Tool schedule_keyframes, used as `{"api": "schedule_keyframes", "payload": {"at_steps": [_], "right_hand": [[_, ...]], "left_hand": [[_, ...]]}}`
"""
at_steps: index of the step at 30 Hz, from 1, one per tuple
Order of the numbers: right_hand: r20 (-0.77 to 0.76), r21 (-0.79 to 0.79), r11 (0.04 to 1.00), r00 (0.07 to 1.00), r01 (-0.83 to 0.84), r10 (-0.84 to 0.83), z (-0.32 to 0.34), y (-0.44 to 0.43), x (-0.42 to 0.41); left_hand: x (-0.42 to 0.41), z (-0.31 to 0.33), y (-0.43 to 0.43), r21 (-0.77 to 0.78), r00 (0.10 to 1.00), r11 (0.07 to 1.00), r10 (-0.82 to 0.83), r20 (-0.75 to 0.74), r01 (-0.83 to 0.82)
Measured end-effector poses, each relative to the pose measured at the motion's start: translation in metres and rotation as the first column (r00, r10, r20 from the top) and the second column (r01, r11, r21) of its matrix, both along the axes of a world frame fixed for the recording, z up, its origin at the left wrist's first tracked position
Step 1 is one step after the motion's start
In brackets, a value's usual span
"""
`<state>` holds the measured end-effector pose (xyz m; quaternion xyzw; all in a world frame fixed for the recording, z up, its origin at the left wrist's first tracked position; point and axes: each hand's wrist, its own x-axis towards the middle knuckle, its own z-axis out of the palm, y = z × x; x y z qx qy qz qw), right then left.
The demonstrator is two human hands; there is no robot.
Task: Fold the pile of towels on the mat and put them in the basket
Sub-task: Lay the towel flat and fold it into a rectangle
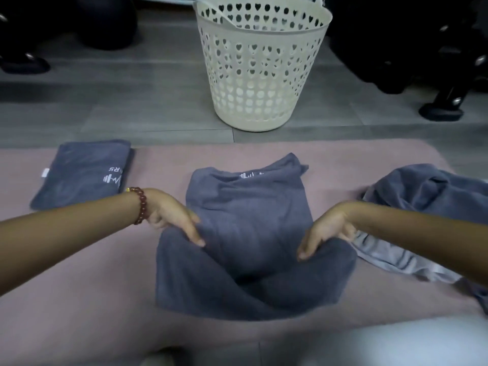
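Left hand, right hand pinching sides of middle towel, folding at mat centre; folded towel lying at far-left corner; pile waiting at right edge; basket seemingly unfilled.

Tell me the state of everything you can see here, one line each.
folded towel: folded flat, on mat
middle towel: partly folded, held at both sides
towel pile: crumpled, unfolded
basket: upright on floor
left hand: grips middle towel
right hand: grips middle towel
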<state>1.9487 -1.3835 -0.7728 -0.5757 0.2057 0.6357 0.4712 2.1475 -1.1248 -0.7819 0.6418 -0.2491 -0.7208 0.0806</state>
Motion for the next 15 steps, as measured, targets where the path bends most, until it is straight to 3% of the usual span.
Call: {"api": "schedule_keyframes", "payload": {"at_steps": [3, 5, 8, 10, 12, 15], "right_hand": [[0.230, -0.281, 0.909, 0.941, 0.308, -0.247, -0.005, -0.027, 0.022], [0.455, -0.392, 0.794, 0.848, 0.464, -0.270, -0.013, -0.044, 0.037], [0.745, -0.442, 0.579, 0.640, 0.685, -0.189, -0.026, -0.064, 0.064], [0.888, -0.349, 0.409, 0.437, 0.843, -0.143, -0.039, -0.082, 0.087], [0.958, -0.211, 0.284, 0.255, 0.935, -0.129, -0.053, -0.098, 0.107], [0.945, -0.087, 0.214, 0.149, 0.973, -0.291, -0.084, -0.109, 0.125]], "left_hand": [[0.025, -0.009, -0.008, -0.252, 0.916, 0.894, 0.397, 0.058, -0.371], [0.044, -0.024, -0.015, -0.409, 0.745, 0.714, 0.658, 0.112, -0.568], [0.070, -0.048, -0.033, -0.625, 0.456, 0.410, 0.885, 0.095, -0.665], [0.086, -0.060, -0.050, -0.728, 0.321, 0.289, 0.942, 0.100, -0.622], [0.100, -0.078, -0.066, -0.779, 0.260, 0.273, 0.954, 0.146, -0.565], [0.110, -0.113, -0.082, -0.757, 0.367, 0.378, 0.909, 0.196, -0.533]]}}
